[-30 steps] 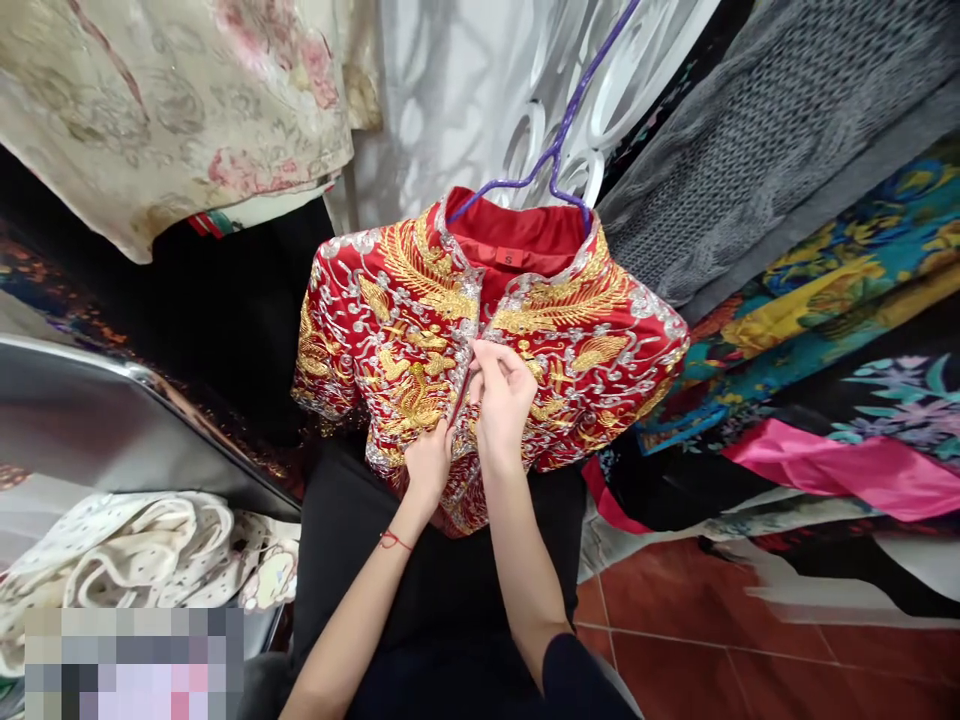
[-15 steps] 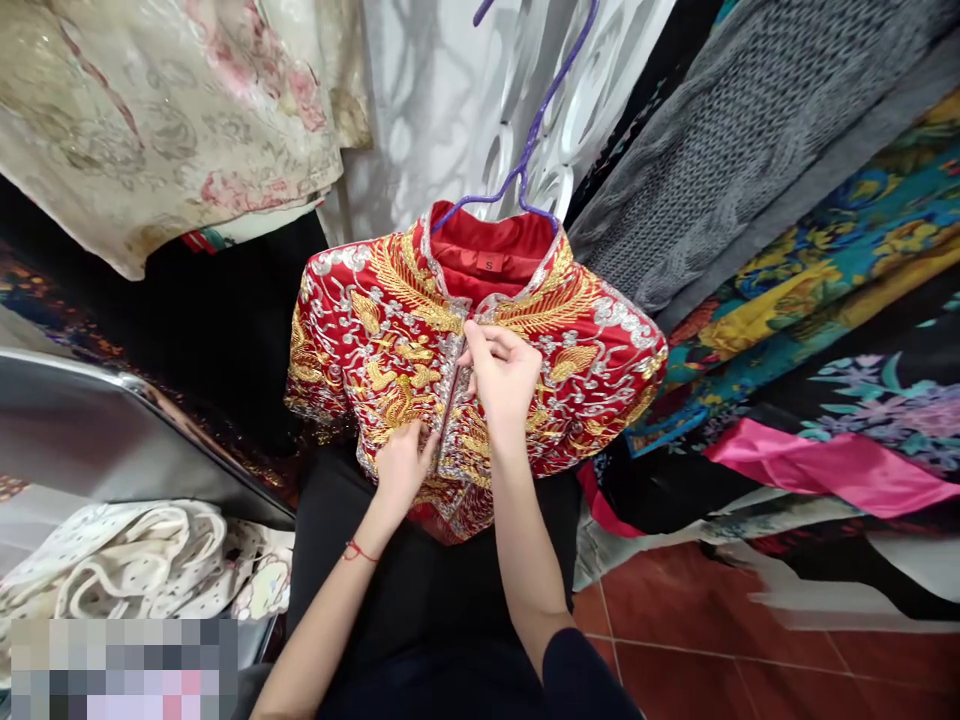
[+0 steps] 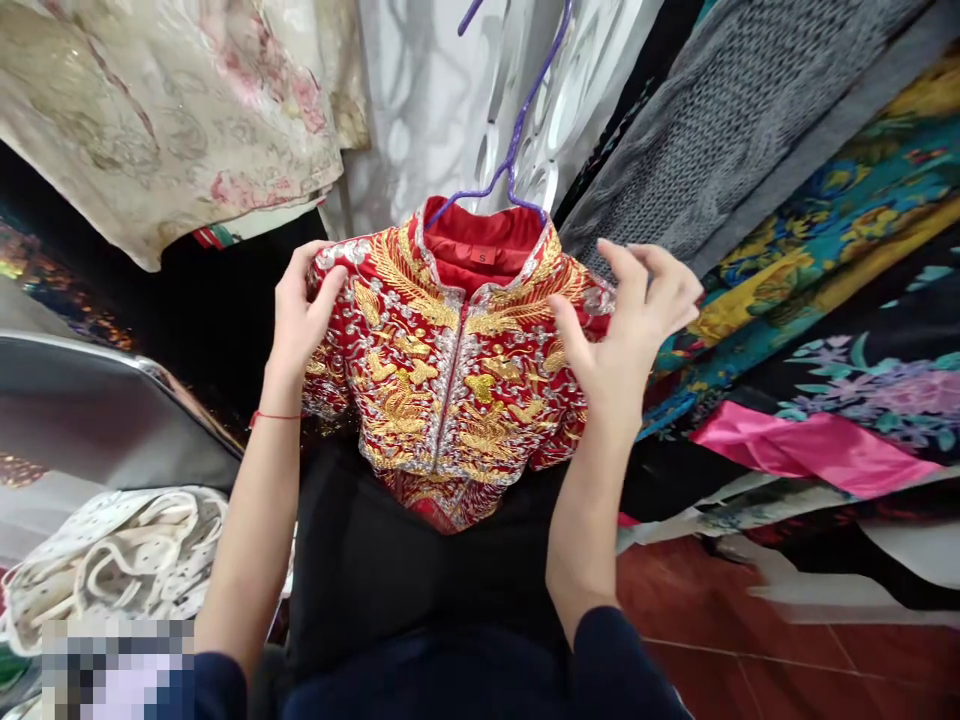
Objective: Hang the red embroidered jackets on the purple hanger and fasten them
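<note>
Jacket point(image 3: 469, 385), red with gold and silver embroidery, at the centre of the view, on a purple hanger point(image 3: 511, 163) with its hook towards 12 o'clock; size label point(image 3: 482, 256) inside the collar point(image 3: 538, 262), front closure point(image 3: 448, 385) running towards 6 o'clock, lower edge folded near black trousers point(image 3: 420, 580). Likeliest trouble from here: a lopsided tilt, caused by a harder pull at 1 shoulder than at the other, with the thin hanger then liable to slip inside the collar. Possible too: a snagged thread, from raised embroidery catching on the grey knit point(image 3: 675, 140) close by at 2 o'clock. As for pose: bare forearms point(image 3: 255, 500) reaching up from about 7 o'clock and 5 o'clock, out of dark sleeves point(image 3: 616, 658). Left hand point(image 3: 296, 315) at the 10 o'clock shoulder, thumb in front, fingers bent over the outer edge, the gap between them fairly narrow; cannot tell whether pinching the cloth or only resting on it. Red bracelet point(image 3: 276, 416), thin as string, at that wrist. Right hand point(image 3: 624, 340) at the 2 o'clock shoulder, fingers spread wide and curved, thumb lower, in front of the cloth and well apart from them; no grip visible, contact with the cloth impossible to judge.
</note>
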`<state>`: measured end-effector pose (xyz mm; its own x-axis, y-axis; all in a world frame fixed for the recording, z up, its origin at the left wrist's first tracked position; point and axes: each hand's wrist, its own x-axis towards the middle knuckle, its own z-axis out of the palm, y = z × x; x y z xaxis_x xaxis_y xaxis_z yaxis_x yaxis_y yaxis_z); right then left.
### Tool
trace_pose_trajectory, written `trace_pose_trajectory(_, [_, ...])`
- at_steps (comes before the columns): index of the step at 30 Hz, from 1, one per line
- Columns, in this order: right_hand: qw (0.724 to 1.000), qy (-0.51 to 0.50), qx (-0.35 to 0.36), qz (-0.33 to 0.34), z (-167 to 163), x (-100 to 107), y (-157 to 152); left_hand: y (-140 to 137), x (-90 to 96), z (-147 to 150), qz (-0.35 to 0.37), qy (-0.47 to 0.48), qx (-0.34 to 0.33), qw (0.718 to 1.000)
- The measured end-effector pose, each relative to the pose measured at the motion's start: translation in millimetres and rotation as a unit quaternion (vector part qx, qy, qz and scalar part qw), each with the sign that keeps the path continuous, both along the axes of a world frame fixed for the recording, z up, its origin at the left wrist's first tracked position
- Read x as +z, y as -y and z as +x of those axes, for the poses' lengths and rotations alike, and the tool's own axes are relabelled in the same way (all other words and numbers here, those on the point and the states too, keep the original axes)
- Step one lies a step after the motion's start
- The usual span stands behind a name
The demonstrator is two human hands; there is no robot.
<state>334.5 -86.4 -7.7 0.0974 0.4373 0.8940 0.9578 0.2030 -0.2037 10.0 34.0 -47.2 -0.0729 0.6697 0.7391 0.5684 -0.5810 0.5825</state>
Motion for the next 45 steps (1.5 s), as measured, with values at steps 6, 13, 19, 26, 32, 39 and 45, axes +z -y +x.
trace_pose_trajectory(6, [0.998,0.030,0.017,-0.046,28,12,-28,7,17.4,1,0.095,0.053,0.064,0.992])
trace_pose_trajectory(13, [0.999,-0.010,-0.027,-0.033,21,-8,-48,-1,24.2,4,0.046,0.010,0.021,0.999])
trace_pose_trajectory(19, [0.998,-0.036,-0.039,-0.016,21,-30,-50,7,-4.1,3,0.038,0.042,0.052,0.997])
trace_pose_trajectory(26, [0.986,-0.160,-0.027,0.031,-34,-37,-20,36,0.1,7,0.030,0.037,0.077,0.996])
trace_pose_trajectory(32, [0.902,-0.346,0.233,-0.109,-92,-53,-16,57,0.5,9,0.020,0.043,0.077,0.996])
trace_pose_trajectory(39, [0.779,-0.496,0.351,-0.155,-99,-59,-17,83,1.7,13,0.005,0.044,0.075,0.996])
trace_pose_trajectory(45, [0.749,-0.536,0.348,-0.174,-101,-57,-6,97,1.8,13,-0.003,0.031,0.084,0.996])
